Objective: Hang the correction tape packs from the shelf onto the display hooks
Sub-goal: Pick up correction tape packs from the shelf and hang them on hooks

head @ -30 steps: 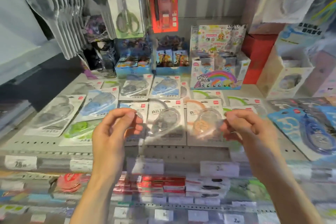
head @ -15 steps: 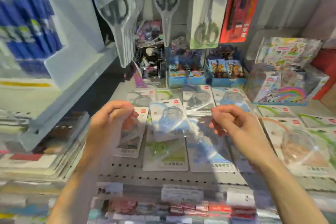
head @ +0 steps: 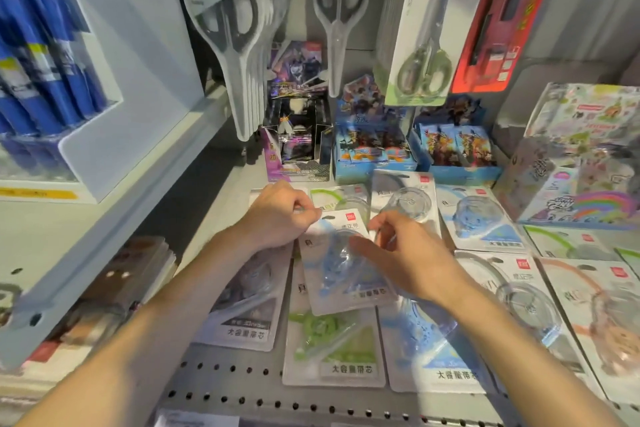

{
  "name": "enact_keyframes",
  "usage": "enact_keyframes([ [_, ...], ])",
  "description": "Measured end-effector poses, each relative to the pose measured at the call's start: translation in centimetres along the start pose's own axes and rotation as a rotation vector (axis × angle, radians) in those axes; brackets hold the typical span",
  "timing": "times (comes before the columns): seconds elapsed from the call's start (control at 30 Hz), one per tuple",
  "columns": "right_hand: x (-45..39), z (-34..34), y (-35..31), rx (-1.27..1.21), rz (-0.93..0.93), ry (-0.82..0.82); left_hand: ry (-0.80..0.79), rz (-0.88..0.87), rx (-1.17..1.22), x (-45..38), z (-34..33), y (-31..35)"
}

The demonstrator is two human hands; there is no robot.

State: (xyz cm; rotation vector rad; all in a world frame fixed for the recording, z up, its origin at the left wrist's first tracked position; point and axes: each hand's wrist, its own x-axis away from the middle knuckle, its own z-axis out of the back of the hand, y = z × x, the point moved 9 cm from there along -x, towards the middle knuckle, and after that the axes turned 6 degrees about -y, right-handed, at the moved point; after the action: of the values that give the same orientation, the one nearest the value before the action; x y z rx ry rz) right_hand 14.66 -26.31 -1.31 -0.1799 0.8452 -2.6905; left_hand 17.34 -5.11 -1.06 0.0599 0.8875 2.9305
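Two bare hands over a grey perforated metal shelf [head: 221, 381]; between them one blue correction tape pack [head: 343, 263], a flat white card with a clear domed plastic blister over a blue dispenser and a small red square logo at its top; it is tilted and overlaps the packs beneath it, toward the shelf's middle. Left hand [head: 280, 215]: fingers curled shut, pinching the pack's upper left corner. Right hand [head: 401, 253]: fingers bent over the pack's upper right edge and blister, pinching the card; the exact contact is partly hidden.

Several more carded packs lie flat across the shelf, some overlapping; a green-dispenser pack [head: 329, 347] near the front edge, just below the held one; a grey-dispenser pack [head: 246, 305] to its left, partly under the left forearm; a clear-blister pack with an orange arc [head: 602, 315] toward the right edge.

Along the shelf's back edge: glossy printed cardboard display boxes [head: 374, 146] of foil packets; a rainbow-printed box [head: 585, 191] at the back right corner. Above them hang clear moulded blister packs of scissors [head: 239, 55] and a red carded pack [head: 498, 17].
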Motion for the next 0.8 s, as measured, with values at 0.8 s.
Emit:
enact_keyframes([
  [0.8,-0.7,-2.6,-5.0,-1.037,-0.072,-0.206,0.222,-0.017,0.585,4.7,6.5,-2.9],
])
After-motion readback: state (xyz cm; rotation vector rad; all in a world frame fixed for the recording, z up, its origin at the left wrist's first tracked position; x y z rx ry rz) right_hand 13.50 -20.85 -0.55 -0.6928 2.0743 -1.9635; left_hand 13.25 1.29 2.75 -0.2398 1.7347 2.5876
